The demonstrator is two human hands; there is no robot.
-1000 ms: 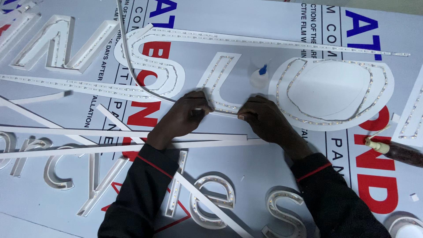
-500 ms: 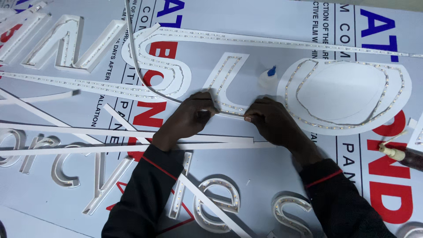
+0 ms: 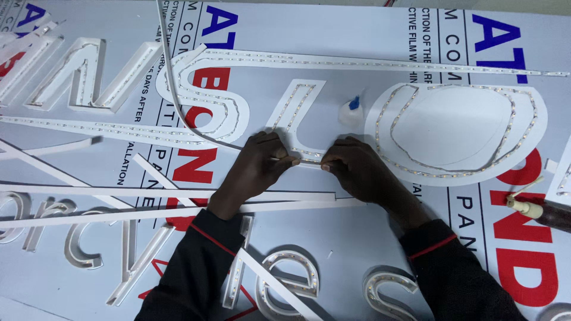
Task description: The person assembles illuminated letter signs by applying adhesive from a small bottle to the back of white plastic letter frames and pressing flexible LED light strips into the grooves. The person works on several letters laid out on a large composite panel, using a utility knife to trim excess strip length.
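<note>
**LED strip being pressed into curved white letter, centre of frame**

The left hand (image 3: pixel 259 163) and the right hand (image 3: pixel 357 169) are working together at the lower bend of the curved white letter (image 3: pixel 295 122), which is lying flat on the surface (image 3: pixel 369 41) at the centre of the frame. Both hands are bearing on the LED strip (image 3: pixel 309 157) where it is rounding that bend. The left fingers (image 3: pixel 285 159) are pinched together on the strip; the right fingers (image 3: pixel 328 165) are likewise closed on it from the opposite side, with only a short stretch of strip showing between the two hands.

Compared with the earlier views, the hands are sitting slightly lower and a little closer together, and the camera is looking from a marginally different angle (the whole sheet appears shifted). The strip itself is lying along the same bend as before. In my judgement this is pointing to a pressing-down of the strip at the curve, not a fresh run being laid.

A small glue bottle (image 3: pixel 351 110) with a blue tip is lying just right of the letter, above the right hand. The large oval letter (image 3: pixel 458 128), already carrying its strip, is lying to the right. A white cable (image 3: pixel 169 71) is trailing down from the upper left of the frame.
</note>
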